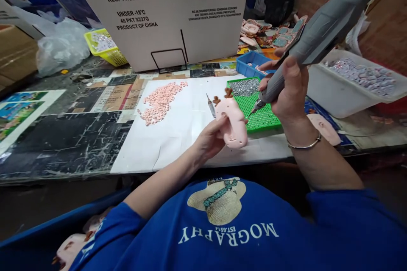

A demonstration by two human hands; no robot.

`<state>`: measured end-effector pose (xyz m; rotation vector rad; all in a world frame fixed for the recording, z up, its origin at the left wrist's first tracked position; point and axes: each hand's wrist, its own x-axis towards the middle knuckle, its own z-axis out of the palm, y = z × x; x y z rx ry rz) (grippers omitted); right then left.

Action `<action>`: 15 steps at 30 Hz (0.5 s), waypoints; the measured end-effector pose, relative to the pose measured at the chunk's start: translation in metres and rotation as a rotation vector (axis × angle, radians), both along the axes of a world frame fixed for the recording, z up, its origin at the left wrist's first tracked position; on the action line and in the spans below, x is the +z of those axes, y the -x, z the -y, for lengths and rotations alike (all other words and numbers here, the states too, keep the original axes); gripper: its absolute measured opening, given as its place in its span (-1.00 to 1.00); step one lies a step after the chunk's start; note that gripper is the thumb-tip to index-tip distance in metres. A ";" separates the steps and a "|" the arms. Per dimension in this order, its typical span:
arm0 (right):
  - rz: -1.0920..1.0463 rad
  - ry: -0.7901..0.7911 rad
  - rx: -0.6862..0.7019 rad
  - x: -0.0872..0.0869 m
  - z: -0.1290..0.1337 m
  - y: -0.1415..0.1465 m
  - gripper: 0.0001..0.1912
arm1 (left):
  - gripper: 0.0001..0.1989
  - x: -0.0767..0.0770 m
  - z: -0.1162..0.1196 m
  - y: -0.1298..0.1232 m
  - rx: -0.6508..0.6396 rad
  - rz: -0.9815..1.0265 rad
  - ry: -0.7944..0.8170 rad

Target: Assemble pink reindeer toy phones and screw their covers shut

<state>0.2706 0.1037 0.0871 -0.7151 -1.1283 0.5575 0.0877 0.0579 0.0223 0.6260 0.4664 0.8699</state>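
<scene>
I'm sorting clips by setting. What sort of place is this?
Probably an assembly workshop: the right hand holds what looks like a powered screwdriver, a green tray bears many small metal pieces, and a heap of small pink parts lies on a white sheet.

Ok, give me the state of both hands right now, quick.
Left hand: closed, holding the pink antlered piece.
Right hand: closed around the gray power screwdriver.
</scene>
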 end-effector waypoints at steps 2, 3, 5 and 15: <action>-0.010 -0.048 -0.030 -0.001 -0.002 -0.003 -0.57 | -0.49 0.000 -0.007 -0.022 -0.027 0.014 -0.008; -0.018 -0.065 -0.040 -0.002 -0.003 -0.005 -0.56 | -0.51 -0.001 -0.010 -0.032 -0.032 0.017 -0.010; -0.029 -0.067 -0.047 -0.002 -0.001 -0.009 -0.59 | -0.55 -0.004 -0.016 -0.047 -0.034 0.022 -0.009; -0.005 0.007 0.041 0.013 0.046 -0.032 -0.58 | -0.62 0.003 -0.011 -0.040 0.135 -0.095 -0.015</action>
